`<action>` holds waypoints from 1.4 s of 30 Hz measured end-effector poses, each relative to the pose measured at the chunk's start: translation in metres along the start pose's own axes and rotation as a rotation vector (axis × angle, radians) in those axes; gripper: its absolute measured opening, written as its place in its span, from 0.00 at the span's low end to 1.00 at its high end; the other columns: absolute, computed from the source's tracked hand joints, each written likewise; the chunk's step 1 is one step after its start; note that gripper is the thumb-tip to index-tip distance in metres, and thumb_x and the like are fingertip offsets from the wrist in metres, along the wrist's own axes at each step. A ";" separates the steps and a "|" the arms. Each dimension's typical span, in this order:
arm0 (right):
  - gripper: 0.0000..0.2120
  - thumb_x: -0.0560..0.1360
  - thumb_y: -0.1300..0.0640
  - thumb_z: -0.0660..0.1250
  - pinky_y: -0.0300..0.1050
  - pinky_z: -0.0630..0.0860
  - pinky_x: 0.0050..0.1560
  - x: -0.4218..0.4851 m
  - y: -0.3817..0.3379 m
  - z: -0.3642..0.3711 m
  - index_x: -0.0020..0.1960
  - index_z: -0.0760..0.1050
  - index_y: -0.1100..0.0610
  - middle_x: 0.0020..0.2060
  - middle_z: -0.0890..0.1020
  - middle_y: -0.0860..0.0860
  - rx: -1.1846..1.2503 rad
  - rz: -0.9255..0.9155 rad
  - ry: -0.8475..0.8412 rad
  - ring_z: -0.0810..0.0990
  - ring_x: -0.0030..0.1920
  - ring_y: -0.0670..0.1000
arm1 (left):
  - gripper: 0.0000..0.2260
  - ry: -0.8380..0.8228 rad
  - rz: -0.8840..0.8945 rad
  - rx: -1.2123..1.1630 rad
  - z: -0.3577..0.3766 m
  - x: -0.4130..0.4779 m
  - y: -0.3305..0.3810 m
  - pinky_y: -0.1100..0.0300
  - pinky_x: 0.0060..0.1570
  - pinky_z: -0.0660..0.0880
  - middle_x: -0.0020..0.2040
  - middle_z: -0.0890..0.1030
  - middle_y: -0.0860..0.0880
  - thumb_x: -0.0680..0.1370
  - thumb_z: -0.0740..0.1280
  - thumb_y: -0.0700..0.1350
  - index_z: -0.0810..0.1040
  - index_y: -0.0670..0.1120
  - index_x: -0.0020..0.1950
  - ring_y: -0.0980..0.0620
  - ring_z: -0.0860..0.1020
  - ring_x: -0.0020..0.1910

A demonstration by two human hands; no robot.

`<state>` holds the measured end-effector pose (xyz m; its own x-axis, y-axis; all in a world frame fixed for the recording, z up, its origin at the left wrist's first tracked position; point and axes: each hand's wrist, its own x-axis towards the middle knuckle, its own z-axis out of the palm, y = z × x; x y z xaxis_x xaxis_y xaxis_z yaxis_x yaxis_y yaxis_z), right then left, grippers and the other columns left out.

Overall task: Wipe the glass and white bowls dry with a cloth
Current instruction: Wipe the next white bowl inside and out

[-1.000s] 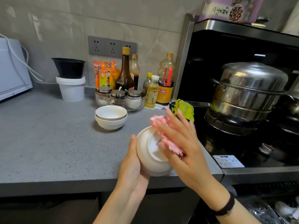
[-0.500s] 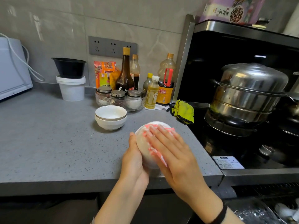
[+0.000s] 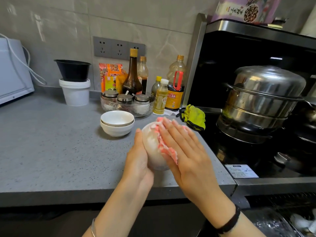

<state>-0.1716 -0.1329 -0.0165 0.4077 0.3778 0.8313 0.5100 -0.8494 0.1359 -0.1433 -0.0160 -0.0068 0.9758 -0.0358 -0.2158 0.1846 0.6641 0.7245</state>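
A white bowl [image 3: 153,147] is held on its side above the counter's front edge, blurred by motion. My left hand [image 3: 138,161] cups it from the left with the thumb along its side. My right hand [image 3: 186,151] lies flat on the bowl's outside, straight fingers pressing a pink and white cloth [image 3: 166,146] against it. Two more white bowls [image 3: 117,123] sit stacked on the grey counter just behind. A glass bowl [image 3: 127,106] holding three lidded jars stands further back.
Sauce and oil bottles [image 3: 175,86] line the wall behind the glass bowl. A white tub with a black bowl on it [image 3: 74,82] stands at the left. A yellow-green rag [image 3: 195,117] lies by the stove, where a steel steamer pot [image 3: 261,101] sits.
My right hand slid the cloth from the bowl's base up over its outside. The bowl turned and moved slightly away from me in my left hand.
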 end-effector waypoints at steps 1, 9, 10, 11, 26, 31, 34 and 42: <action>0.20 0.82 0.56 0.55 0.52 0.61 0.73 -0.001 0.000 0.001 0.72 0.65 0.62 0.72 0.67 0.55 0.007 0.017 0.003 0.62 0.75 0.52 | 0.17 0.029 0.019 -0.014 -0.001 0.004 0.004 0.54 0.39 0.76 0.33 0.84 0.47 0.80 0.59 0.58 0.79 0.46 0.50 0.52 0.83 0.34; 0.20 0.82 0.56 0.55 0.51 0.59 0.74 0.006 -0.007 0.007 0.72 0.65 0.61 0.72 0.67 0.55 0.027 -0.070 -0.013 0.62 0.74 0.53 | 0.18 -0.027 -0.004 0.051 -0.003 0.000 -0.002 0.57 0.38 0.75 0.36 0.85 0.48 0.80 0.60 0.58 0.80 0.46 0.47 0.54 0.83 0.33; 0.20 0.83 0.55 0.53 0.50 0.59 0.75 0.009 -0.005 0.006 0.73 0.64 0.61 0.73 0.66 0.55 0.030 -0.022 -0.011 0.61 0.75 0.52 | 0.17 -0.014 0.008 0.042 -0.004 0.002 -0.001 0.56 0.38 0.75 0.36 0.85 0.48 0.80 0.60 0.58 0.80 0.46 0.49 0.54 0.84 0.33; 0.21 0.83 0.54 0.51 0.50 0.58 0.75 0.011 -0.003 0.005 0.73 0.63 0.61 0.74 0.65 0.54 0.044 0.025 -0.013 0.60 0.75 0.51 | 0.17 -0.001 0.026 0.031 -0.004 0.004 0.002 0.55 0.38 0.75 0.36 0.85 0.48 0.80 0.60 0.58 0.80 0.46 0.50 0.53 0.84 0.34; 0.21 0.83 0.48 0.48 0.60 0.61 0.71 0.022 -0.014 0.018 0.69 0.70 0.52 0.69 0.72 0.52 0.084 0.105 -0.062 0.65 0.72 0.53 | 0.18 -0.081 0.122 0.200 -0.012 0.003 0.008 0.57 0.41 0.75 0.41 0.86 0.50 0.80 0.58 0.58 0.84 0.50 0.44 0.56 0.84 0.39; 0.23 0.81 0.42 0.46 0.40 0.67 0.66 0.017 0.006 0.022 0.68 0.72 0.47 0.63 0.75 0.42 0.468 0.424 -0.170 0.70 0.66 0.40 | 0.15 0.079 0.063 0.086 -0.023 0.014 0.009 0.55 0.40 0.76 0.40 0.85 0.49 0.79 0.61 0.58 0.79 0.48 0.55 0.53 0.83 0.37; 0.23 0.83 0.43 0.46 0.41 0.74 0.61 0.000 0.017 0.033 0.64 0.75 0.50 0.58 0.80 0.43 0.876 0.705 -0.152 0.77 0.60 0.41 | 0.14 0.084 0.105 0.016 -0.032 0.019 0.020 0.60 0.37 0.76 0.36 0.85 0.54 0.80 0.59 0.57 0.79 0.49 0.53 0.60 0.82 0.34; 0.24 0.80 0.39 0.47 0.38 0.67 0.64 -0.030 0.054 0.055 0.68 0.71 0.47 0.63 0.74 0.40 0.429 0.652 -0.375 0.70 0.65 0.39 | 0.14 0.116 0.127 0.162 -0.049 0.021 0.025 0.56 0.49 0.76 0.38 0.85 0.56 0.77 0.64 0.58 0.81 0.50 0.50 0.60 0.82 0.37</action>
<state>-0.1145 -0.1702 -0.0638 0.9028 0.0246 0.4294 0.2983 -0.7550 -0.5839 -0.1237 0.0362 -0.0258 0.9742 0.1323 -0.1829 0.0867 0.5286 0.8445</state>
